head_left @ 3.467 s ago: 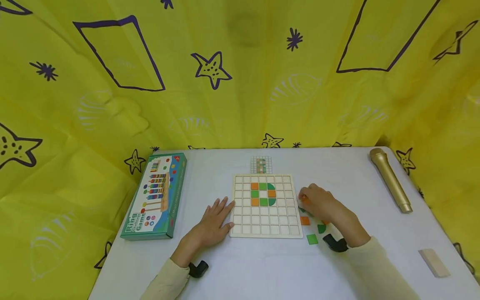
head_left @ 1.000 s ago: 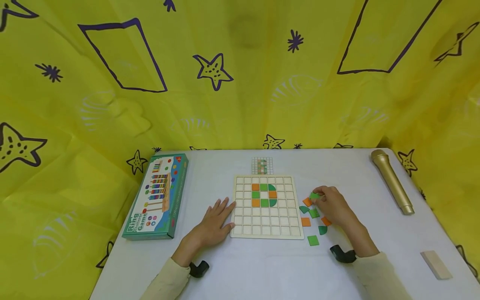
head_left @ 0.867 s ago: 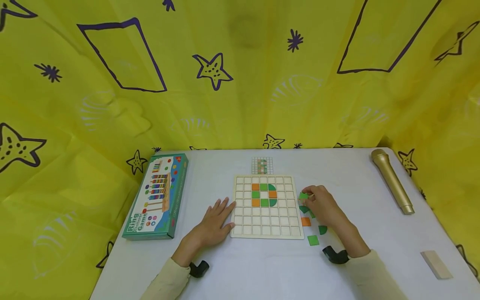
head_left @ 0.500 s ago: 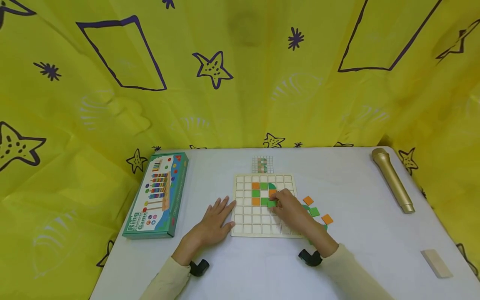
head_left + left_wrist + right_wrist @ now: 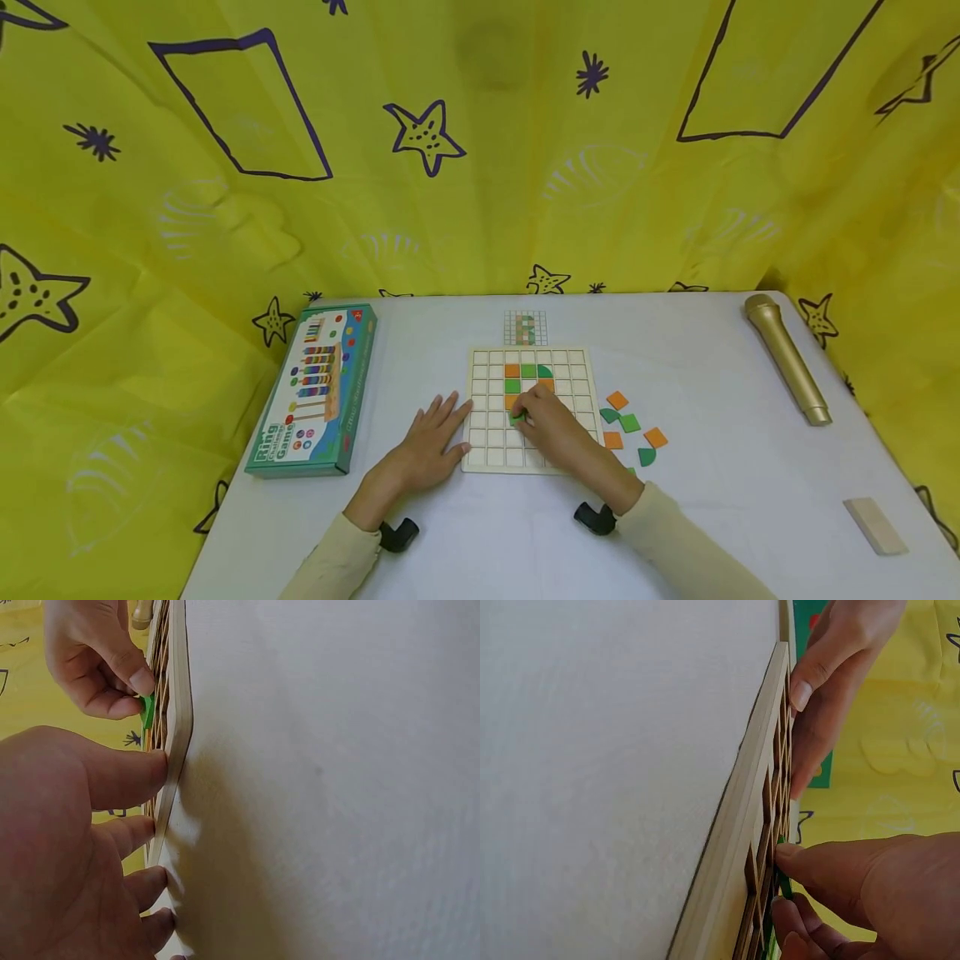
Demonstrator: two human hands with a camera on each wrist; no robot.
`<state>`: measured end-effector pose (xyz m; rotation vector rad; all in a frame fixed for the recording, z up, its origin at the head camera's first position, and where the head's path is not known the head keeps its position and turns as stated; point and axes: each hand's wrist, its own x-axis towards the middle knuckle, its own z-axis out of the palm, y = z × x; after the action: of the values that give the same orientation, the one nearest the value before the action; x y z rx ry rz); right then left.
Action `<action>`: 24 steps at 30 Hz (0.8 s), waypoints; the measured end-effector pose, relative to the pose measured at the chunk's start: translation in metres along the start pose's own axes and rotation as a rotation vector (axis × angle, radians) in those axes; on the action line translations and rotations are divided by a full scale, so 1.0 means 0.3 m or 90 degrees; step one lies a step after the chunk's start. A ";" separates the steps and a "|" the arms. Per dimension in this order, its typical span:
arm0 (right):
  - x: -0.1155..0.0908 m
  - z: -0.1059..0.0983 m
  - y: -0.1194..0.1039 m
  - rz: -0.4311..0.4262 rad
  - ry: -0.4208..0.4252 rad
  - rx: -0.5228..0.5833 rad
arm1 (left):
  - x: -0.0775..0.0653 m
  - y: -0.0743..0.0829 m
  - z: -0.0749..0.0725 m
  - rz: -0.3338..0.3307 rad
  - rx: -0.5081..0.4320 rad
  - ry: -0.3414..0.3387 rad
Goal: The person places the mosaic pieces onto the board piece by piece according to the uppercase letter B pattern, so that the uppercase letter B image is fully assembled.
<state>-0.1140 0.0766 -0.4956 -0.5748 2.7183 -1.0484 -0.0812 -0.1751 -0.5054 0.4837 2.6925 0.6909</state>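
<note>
In the head view my right hand [image 5: 553, 427] pinches a green square tile [image 5: 148, 711] between thumb and fingertips. The tile is at the wooden grid board [image 5: 491, 457], just below the orange tile at the lower left of the pattern. Orange and green tiles sit in the board's upper middle cells, some hidden behind the right hand. My left hand [image 5: 429, 446] lies with fingers spread, its thumb and index fingertips touching the board's left edge. In the right wrist view the pinched tile [image 5: 783, 879] tilts against the grid.
Several loose tiles, among them an orange square [image 5: 656, 437] and a dark green rounded piece [image 5: 647, 457], lie right of the board. A printed pattern card [image 5: 526, 328] is behind it. A game box [image 5: 313, 392] stands left; a gold microphone [image 5: 787, 358] and a pale block [image 5: 875, 526] lie right.
My right hand has picked a green tile from the loose pile and carried it left over the board to below the pattern's lower left. The left hand has stayed at the board's edge.
</note>
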 end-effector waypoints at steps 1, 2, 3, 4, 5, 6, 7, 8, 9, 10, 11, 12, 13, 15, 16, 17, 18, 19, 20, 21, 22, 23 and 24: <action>0.000 0.002 -0.002 -0.006 0.000 -0.003 | 0.000 0.000 -0.001 0.000 0.000 0.000; -0.001 0.003 -0.004 -0.008 -0.001 -0.006 | 0.001 0.001 -0.002 0.000 -0.001 0.000; -0.001 0.003 -0.006 -0.015 -0.002 -0.011 | 0.001 0.001 -0.003 0.000 -0.001 0.000; -0.003 0.003 -0.008 -0.018 -0.004 -0.015 | 0.001 0.002 -0.003 0.000 -0.002 -0.001; -0.005 0.003 -0.009 -0.021 -0.005 -0.019 | 0.001 0.002 -0.004 0.001 -0.003 -0.001; -0.007 0.002 -0.010 -0.025 -0.004 -0.023 | 0.001 0.003 -0.004 0.002 -0.005 0.000; -0.008 0.001 -0.011 -0.030 -0.001 -0.028 | 0.002 0.003 -0.005 0.003 -0.006 0.000; -0.010 0.000 -0.012 -0.037 0.001 -0.032 | 0.002 0.003 -0.006 0.004 -0.006 0.000; -0.011 -0.001 -0.012 -0.043 0.003 -0.035 | 0.001 0.004 -0.006 0.004 -0.006 0.001; -0.013 -0.003 -0.011 -0.048 0.003 -0.038 | 0.001 0.004 -0.007 0.005 -0.006 0.001; -0.013 -0.004 -0.011 -0.057 0.005 -0.042 | 0.001 0.005 -0.008 0.005 -0.006 0.003; -0.013 -0.006 -0.010 -0.066 0.005 -0.047 | 0.000 0.006 -0.009 0.005 -0.007 0.003; -0.013 -0.008 -0.009 -0.074 0.005 -0.054 | 0.000 0.006 -0.009 0.005 -0.007 0.004; -0.013 -0.012 -0.002 -0.083 -0.001 -0.074 | 0.000 0.006 -0.009 0.004 -0.009 0.003; -0.014 -0.016 0.002 -0.085 -0.004 -0.084 | 0.000 0.006 -0.008 0.004 -0.009 0.002; -0.015 -0.021 0.007 -0.085 -0.006 -0.093 | 0.001 0.006 -0.007 0.003 -0.009 0.002; -0.017 -0.028 0.014 -0.083 -0.009 -0.099 | 0.001 0.006 -0.006 0.003 -0.009 0.001; -0.018 -0.038 0.020 -0.081 -0.012 -0.104 | 0.001 0.006 -0.005 0.003 -0.008 0.001; -0.019 -0.049 0.029 -0.079 -0.011 -0.108 | 0.001 0.007 -0.004 0.002 -0.007 0.000; -0.022 -0.062 0.040 -0.072 -0.010 -0.107 | 0.001 0.007 -0.004 0.002 -0.006 0.000; -0.024 -0.078 0.051 -0.067 -0.006 -0.105 | 0.002 0.007 -0.003 0.002 -0.004 0.001; -0.027 -0.096 0.063 -0.063 -0.002 -0.099 | 0.002 0.007 -0.004 0.002 -0.004 0.001; -0.029 -0.115 0.078 -0.057 0.005 -0.096 | 0.001 0.007 -0.004 0.002 -0.003 0.002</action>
<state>-0.1230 0.1170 -0.4857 -0.7225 2.8192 -0.8721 -0.0815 -0.1737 -0.5033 0.4860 2.6928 0.6996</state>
